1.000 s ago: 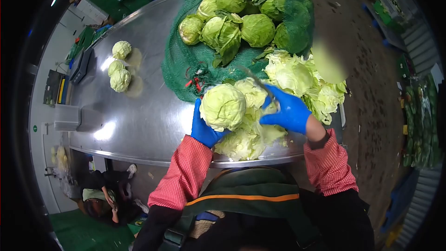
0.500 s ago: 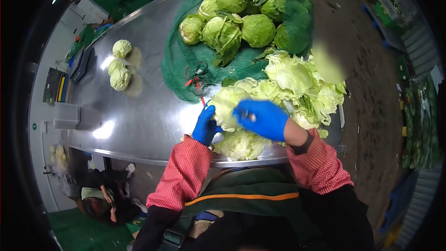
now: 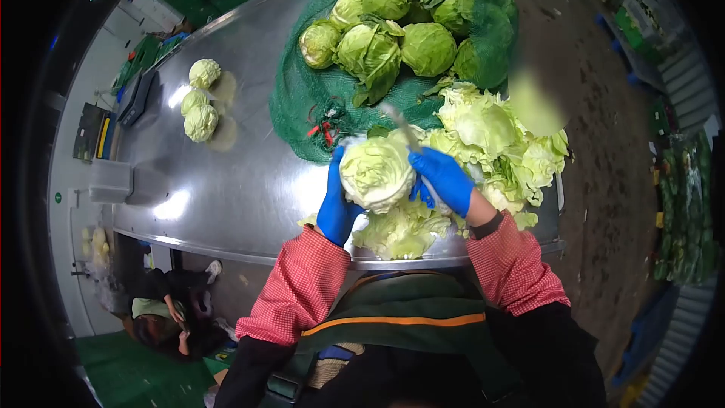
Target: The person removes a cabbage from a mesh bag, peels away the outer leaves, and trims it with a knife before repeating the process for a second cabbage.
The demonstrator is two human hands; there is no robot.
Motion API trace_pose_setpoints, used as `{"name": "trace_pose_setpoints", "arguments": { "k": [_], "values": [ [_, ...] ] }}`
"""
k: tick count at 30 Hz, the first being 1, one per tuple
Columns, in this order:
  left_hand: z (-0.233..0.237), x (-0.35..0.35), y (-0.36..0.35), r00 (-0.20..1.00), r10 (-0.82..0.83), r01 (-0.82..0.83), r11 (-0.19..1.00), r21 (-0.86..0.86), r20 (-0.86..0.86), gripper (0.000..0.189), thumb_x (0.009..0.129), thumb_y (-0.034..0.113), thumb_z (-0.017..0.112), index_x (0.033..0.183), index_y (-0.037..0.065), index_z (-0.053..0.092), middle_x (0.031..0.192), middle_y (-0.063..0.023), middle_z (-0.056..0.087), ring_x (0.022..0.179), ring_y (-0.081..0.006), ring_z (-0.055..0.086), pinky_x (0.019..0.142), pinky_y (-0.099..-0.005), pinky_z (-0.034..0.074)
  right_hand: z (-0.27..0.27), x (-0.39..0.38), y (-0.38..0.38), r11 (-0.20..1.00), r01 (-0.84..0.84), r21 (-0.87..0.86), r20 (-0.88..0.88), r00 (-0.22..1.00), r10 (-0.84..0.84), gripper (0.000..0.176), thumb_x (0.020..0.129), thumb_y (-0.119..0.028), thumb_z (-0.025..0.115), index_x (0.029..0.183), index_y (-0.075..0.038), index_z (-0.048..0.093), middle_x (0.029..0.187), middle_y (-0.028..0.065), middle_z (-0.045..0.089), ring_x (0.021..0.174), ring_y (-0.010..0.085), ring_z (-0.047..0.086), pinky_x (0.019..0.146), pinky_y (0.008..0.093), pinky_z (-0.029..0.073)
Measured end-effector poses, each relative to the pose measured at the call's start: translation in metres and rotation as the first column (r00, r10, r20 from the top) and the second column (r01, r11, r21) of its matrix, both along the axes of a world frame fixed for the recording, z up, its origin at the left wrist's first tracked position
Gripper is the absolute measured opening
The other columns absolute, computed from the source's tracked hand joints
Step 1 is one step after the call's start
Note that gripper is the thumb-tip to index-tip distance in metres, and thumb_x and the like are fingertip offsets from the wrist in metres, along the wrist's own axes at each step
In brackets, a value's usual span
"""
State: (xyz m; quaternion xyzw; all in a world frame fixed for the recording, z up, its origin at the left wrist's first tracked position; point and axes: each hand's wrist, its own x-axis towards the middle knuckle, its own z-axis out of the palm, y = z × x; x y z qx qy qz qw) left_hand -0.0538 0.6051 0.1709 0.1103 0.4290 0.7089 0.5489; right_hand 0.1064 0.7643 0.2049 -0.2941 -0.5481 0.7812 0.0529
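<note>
A pale trimmed cabbage [image 3: 377,174] is held over the near side of the steel table, my blue-gloved left hand [image 3: 337,200] closed around its left side. On the other side, my gloved right hand [image 3: 444,180] grips a knife [image 3: 404,127] whose grey blade, smeared by motion, points up and away beyond the cabbage. The knife's handle is hidden in my fingers. Loose cabbage leaves [image 3: 483,122] are heaped right of my right hand, and more leaves [image 3: 404,230] lie beneath the held cabbage.
A green net sack [image 3: 294,117] with several whole cabbages [image 3: 428,50] spreads over the table's far side. Three trimmed cabbages [image 3: 201,122] stand at left on the steel table [image 3: 249,181], near a clear plastic tub [image 3: 111,181]. A person [image 3: 155,313] is low at the left.
My right hand has drawn right, off the cabbage's face, and the knife blade now shows. The cabbage has turned a little in my left hand and its rounded top faces me.
</note>
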Motion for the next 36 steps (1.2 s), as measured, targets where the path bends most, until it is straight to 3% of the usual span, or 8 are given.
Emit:
{"name": "trace_pose_setpoints", "arguments": {
  "k": [4, 9, 12, 14, 15, 18, 30, 36],
  "values": [
    [-0.006, 0.017, -0.018, 0.843, -0.081, 0.048, 0.996, -0.075, -0.532, 0.098, 0.078, 0.013, 0.073, 0.152, 0.009, 0.009, 0.146, -0.0192, 0.034, 0.132, -0.0303, 0.04, 0.11, -0.0391, 0.034, -0.109, -0.012, -0.006, 0.935, 0.235, -0.266, 0.012, 0.971, -0.24, 0.048, 0.094, -0.043, 0.057, 0.11, 0.002, 0.056, 0.071, 0.0069, 0.061, 0.057, 0.0137, 0.058, 0.048, 0.0299, 0.047],
    [-0.037, 0.015, 0.0, 0.464, -0.311, -0.074, 0.919, -0.387, -0.829, 0.113, 0.065, 0.031, 0.086, 0.151, 0.007, 0.016, 0.134, -0.0248, 0.039, 0.124, -0.0356, 0.045, 0.103, -0.0422, 0.039, -0.066, -0.006, -0.009, 0.97, 0.12, 0.211, 0.314, 0.931, -0.184, 0.044, 0.096, -0.045, 0.048, 0.122, -0.01, 0.058, 0.081, 0.011, 0.065, 0.06, 0.0219, 0.061, 0.058, 0.0334, 0.052],
    [-0.032, 0.006, 0.029, 0.222, -0.283, -0.169, 0.931, -0.323, -0.933, 0.104, 0.063, 0.038, 0.085, 0.142, 0.001, 0.029, 0.128, -0.0255, 0.042, 0.117, -0.0383, 0.048, 0.099, -0.0427, 0.042, -0.08, 0.017, -0.006, 0.428, -0.005, 0.904, 0.12, 0.963, -0.24, 0.041, 0.097, -0.038, 0.045, 0.126, -0.012, 0.057, 0.091, 0.0164, 0.066, 0.072, 0.0307, 0.065, 0.066, 0.041, 0.053],
    [-0.066, -0.005, 0.047, 0.084, -0.053, -0.146, 0.987, -0.065, -0.995, 0.101, 0.063, 0.04, 0.085, 0.138, -0.002, 0.033, 0.125, -0.0243, 0.044, 0.113, -0.0383, 0.05, 0.097, -0.0427, 0.043, -0.047, 0.024, -0.015, 0.392, -0.138, 0.91, 0.234, 0.95, -0.208, 0.035, 0.096, -0.031, 0.046, 0.124, -0.014, 0.058, 0.098, 0.0171, 0.065, 0.085, 0.0343, 0.064, 0.073, 0.0447, 0.051],
    [-0.061, -0.004, 0.053, 0.237, -0.107, -0.11, 0.985, -0.136, -0.966, 0.098, 0.061, 0.04, 0.086, 0.133, -0.004, 0.036, 0.122, -0.0238, 0.046, 0.11, -0.0387, 0.051, 0.095, -0.0432, 0.044, -0.034, 0.026, -0.019, 0.366, -0.221, 0.904, 0.312, 0.927, -0.21, 0.033, 0.096, -0.03, 0.047, 0.123, -0.015, 0.059, 0.096, 0.0157, 0.065, 0.085, 0.033, 0.064, 0.073, 0.0433, 0.051],
    [-0.045, 0.0, 0.069, 0.226, -0.216, -0.138, 0.958, -0.251, -0.95, 0.098, 0.06, 0.042, 0.085, 0.132, -0.004, 0.039, 0.121, -0.0243, 0.046, 0.11, -0.0394, 0.051, 0.096, -0.043, 0.044, -0.042, 0.028, -0.017, 0.274, -0.344, 0.898, 0.411, 0.879, -0.242, 0.022, 0.093, -0.024, 0.049, 0.109, -0.013, 0.06, 0.092, 0.0138, 0.065, 0.081, 0.0318, 0.065, 0.068, 0.0433, 0.051],
    [-0.028, 0.034, 0.07, -0.015, -0.34, -0.199, 0.923, -0.33, -0.94, 0.098, 0.061, 0.048, 0.084, 0.132, -0.004, 0.04, 0.122, -0.0254, 0.045, 0.112, -0.039, 0.05, 0.094, -0.0439, 0.044, -0.054, 0.006, 0.044, 0.18, -0.363, 0.914, 0.403, 0.865, -0.299, 0.012, 0.087, -0.017, 0.05, 0.091, -0.008, 0.057, 0.081, 0.0201, 0.065, 0.07, 0.0372, 0.065, 0.06, 0.0469, 0.051],
    [-0.04, 0.01, 0.053, 0.18, -0.201, -0.091, 0.971, -0.219, -0.963, 0.096, 0.062, 0.037, 0.086, 0.136, -0.002, 0.037, 0.128, -0.0233, 0.042, 0.119, -0.0376, 0.045, 0.1, -0.0421, 0.042, -0.02, -0.009, 0.026, 0.378, -0.345, 0.859, 0.454, 0.855, -0.251, 0.035, 0.087, -0.039, 0.058, 0.103, -0.008, 0.058, 0.1, 0.0186, 0.066, 0.091, 0.0367, 0.064, 0.08, 0.0453, 0.05]
  ]
}}
